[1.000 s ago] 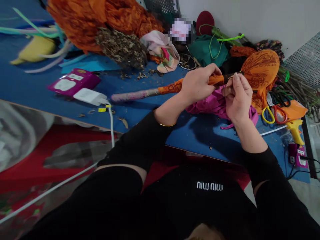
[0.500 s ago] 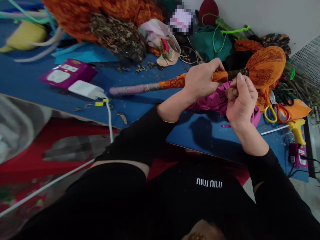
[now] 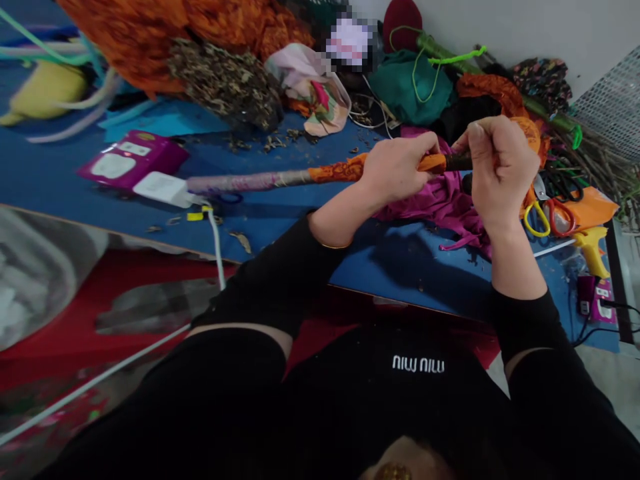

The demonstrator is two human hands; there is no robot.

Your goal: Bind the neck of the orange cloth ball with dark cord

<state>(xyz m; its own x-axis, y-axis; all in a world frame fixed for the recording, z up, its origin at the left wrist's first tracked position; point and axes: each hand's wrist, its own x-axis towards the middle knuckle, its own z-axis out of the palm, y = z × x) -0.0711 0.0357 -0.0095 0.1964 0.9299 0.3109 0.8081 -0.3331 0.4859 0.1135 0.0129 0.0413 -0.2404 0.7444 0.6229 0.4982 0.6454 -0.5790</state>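
Note:
A long stick lies across in front of me, wrapped in pale pinkish material at its left end and in orange patterned cloth further along. My left hand is closed around the orange-wrapped part. Past it comes a dark band wound on the stick. My right hand is at that band, fingers curled in a pinch; what they hold is hidden. Behind the right hand, the round orange cloth-covered head of the stick is mostly covered. Crumpled magenta cloth lies beneath both hands.
On the blue table are a purple-and-white power strip, dried plant matter, orange fabric, teal cloth, scissors and a yellow glue gun. Twigs lie at the right. A white cable hangs over the front edge.
My right hand has moved up and right, turning so its back covers much of the round head. The stick has shifted left, its end now beside the white plug. My left hand keeps its grip.

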